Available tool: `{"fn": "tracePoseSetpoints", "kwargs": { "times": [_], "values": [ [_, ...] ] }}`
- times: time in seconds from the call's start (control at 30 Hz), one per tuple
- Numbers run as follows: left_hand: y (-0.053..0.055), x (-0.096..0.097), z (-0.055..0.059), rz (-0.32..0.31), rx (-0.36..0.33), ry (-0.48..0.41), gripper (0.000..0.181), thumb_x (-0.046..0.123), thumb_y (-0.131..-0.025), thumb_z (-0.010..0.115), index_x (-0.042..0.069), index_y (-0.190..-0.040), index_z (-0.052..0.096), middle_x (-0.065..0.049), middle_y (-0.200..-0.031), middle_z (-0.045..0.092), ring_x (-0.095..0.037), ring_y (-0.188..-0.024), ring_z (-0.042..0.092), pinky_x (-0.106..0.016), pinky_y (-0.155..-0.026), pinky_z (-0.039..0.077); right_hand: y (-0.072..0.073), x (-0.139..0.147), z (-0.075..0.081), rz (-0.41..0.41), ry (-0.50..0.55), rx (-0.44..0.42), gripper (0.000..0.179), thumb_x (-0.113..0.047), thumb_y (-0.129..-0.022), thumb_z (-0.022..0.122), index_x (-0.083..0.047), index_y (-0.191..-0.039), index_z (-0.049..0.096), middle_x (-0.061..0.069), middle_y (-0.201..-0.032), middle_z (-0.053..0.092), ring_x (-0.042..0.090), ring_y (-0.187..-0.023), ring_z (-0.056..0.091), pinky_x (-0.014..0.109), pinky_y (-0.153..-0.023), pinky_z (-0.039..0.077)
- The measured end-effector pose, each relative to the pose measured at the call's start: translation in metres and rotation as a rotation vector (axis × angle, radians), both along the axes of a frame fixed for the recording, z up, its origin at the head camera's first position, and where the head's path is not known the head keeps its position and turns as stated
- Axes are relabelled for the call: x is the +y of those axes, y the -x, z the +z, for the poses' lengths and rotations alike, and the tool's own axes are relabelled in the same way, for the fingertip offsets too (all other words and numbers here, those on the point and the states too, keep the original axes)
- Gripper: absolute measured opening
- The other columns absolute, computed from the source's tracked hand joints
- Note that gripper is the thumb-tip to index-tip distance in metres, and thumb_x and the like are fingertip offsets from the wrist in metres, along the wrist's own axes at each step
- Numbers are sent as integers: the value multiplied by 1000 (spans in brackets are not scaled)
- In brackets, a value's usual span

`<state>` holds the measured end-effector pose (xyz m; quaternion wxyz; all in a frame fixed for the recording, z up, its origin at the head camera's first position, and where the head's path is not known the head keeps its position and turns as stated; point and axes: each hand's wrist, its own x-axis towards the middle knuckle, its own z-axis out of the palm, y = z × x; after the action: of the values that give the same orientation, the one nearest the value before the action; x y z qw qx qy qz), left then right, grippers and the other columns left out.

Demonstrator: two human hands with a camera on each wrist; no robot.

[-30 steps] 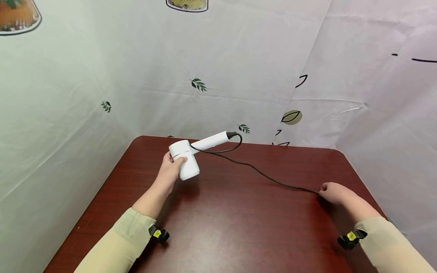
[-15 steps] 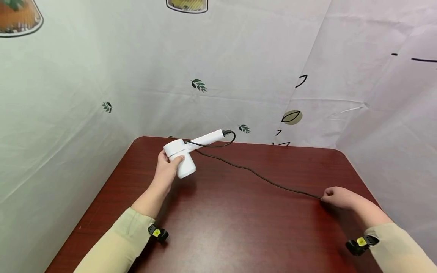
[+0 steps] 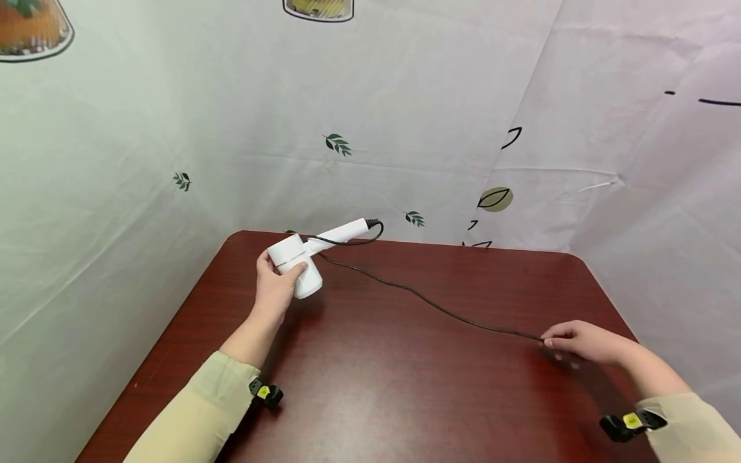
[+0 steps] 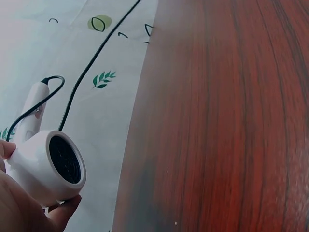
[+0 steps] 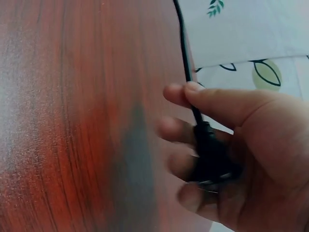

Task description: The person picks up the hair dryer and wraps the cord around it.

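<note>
A white hair dryer (image 3: 301, 273) is held up over the far left of the table, its handle (image 3: 338, 235) pointing up and to the right. My left hand (image 3: 273, 289) grips it round the barrel, thumb on the near side. In the left wrist view the dryer's dark round mouth (image 4: 65, 159) faces the camera. A black cord (image 3: 425, 299) loops from the handle's end, passes by the barrel and runs right to my right hand (image 3: 590, 341). Thumb and forefinger pinch the cord there, and the black plug (image 5: 212, 159) lies within the palm in the right wrist view.
The dark red wooden table (image 3: 399, 386) spreads below both hands. A pale printed sheet (image 3: 405, 116) rises behind its far edge and along both sides.
My left hand and the hair dryer have shifted a little left. The right hand has moved right and nearer, its fingers now less curled. The cord's loop by the handle has grown smaller.
</note>
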<state>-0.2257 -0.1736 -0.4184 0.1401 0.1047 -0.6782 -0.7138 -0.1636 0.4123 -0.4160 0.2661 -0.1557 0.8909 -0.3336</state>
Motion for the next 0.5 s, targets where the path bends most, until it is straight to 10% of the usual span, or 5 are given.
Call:
{"fn": "tracePoseSetpoints", "kwargs": {
  "times": [0.17,0.5],
  "values": [
    [0,-3,-2,5,24,36,83,2,-86,72,6,-149,19,-13,-141,44,-23,-121,48,-39,-99,43,-2,-1,6,61,106,-85,22,-15,-101,55,4,-109,66,9,-87,61,19,-72,60,32,-58,48],
    [0,-11,-5,33,28,162,89,5,-82,76,11,-151,19,-14,-139,44,-27,-122,49,-44,-100,42,2,7,36,65,129,97,24,-13,-102,53,1,-117,66,0,-91,67,21,-73,58,33,-57,46]
  ]
}}
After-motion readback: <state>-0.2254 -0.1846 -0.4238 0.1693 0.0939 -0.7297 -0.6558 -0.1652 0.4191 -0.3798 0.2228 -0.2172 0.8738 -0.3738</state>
